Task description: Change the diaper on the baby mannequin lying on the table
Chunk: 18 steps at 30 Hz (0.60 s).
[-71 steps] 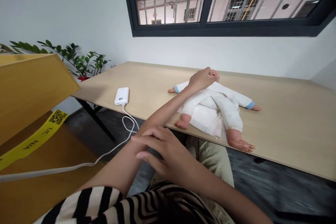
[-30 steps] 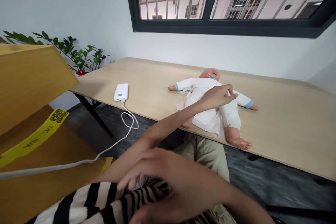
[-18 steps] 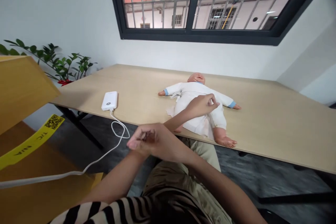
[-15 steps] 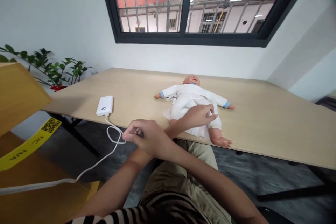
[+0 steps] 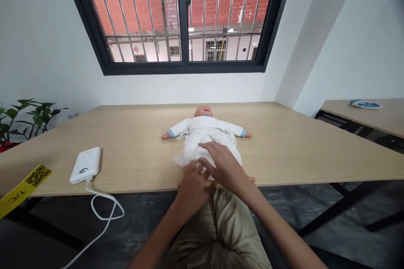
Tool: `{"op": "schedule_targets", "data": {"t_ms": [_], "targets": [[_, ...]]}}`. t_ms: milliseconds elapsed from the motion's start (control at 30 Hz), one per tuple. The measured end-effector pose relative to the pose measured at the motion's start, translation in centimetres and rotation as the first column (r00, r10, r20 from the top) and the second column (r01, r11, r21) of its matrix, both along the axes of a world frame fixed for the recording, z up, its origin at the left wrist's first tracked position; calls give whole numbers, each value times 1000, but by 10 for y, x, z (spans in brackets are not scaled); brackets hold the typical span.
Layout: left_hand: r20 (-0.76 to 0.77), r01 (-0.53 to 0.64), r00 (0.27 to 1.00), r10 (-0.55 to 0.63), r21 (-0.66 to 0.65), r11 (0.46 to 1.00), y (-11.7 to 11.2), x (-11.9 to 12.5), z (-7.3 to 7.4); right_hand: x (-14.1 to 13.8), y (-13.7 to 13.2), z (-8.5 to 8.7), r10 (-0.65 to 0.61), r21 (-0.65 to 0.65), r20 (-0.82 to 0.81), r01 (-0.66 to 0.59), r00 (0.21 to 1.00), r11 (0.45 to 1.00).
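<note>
A baby doll (image 5: 205,130) in a white garment lies on its back on the light wooden table (image 5: 132,151), its head toward the window. My right hand (image 5: 222,164) lies flat on the doll's lower garment, fingers stretched out. My left hand (image 5: 192,185) sits just beside and partly under it at the table's near edge, fingertips touching the white cloth. The doll's legs are hidden behind both hands.
A white power bank (image 5: 84,166) lies at the left of the table, its white cable (image 5: 104,212) looping down to the floor. A yellow tape strip (image 5: 22,187) shows at the left edge, near a green plant (image 5: 28,113). A second table (image 5: 362,117) stands at the right.
My view has swung to face the doll squarely. My left hand drew back from the doll's chest to its lower garment, and my right hand came up from my lap onto the doll.
</note>
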<state>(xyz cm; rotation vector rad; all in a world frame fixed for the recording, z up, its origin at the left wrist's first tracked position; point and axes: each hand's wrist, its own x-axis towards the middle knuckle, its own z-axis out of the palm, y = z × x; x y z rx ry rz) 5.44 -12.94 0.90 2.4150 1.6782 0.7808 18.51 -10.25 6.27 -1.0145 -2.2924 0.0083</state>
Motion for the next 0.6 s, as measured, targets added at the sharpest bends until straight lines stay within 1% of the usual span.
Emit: {"op": "schedule_targets", "data": {"t_ms": [33, 67, 133, 200, 267, 333, 433, 533, 600], "targets": [[-32, -21, 999, 22, 22, 1000, 5, -10, -1, 7, 9, -10, -42, -28, 45, 43, 998, 999], [-58, -62, 996, 64, 47, 997, 9, -19, -2, 12, 16, -21, -53, -63, 102, 60, 993, 996], [-77, -167, 982, 172, 60, 984, 16, -32, -3, 16, 25, -42, -37, -129, 204, 64, 978, 990], [-48, -218, 975, 218, -11, 976, 22, -41, -2, 16, 28, -57, -14, -159, 266, 59, 964, 986], [-17, -231, 973, 230, -104, 968, 28, -48, 1, 14, 28, -66, -16, -148, 298, 63, 954, 987], [-12, -232, 972, 233, -146, 962, 34, -54, 3, 12, 28, -70, -29, -119, 333, 73, 943, 990], [-45, -189, 982, 185, -109, 976, 43, -64, 3, 10, 26, -69, -57, -50, 425, 86, 904, 995], [-76, -81, 994, 79, -28, 996, 49, -71, 2, 11, 24, -63, -97, -26, 478, 124, 873, 992], [-91, 11, 996, -10, 1, 1000, 54, -73, 1, 16, 25, -55, -131, -61, 414, 171, 901, 983]]}}
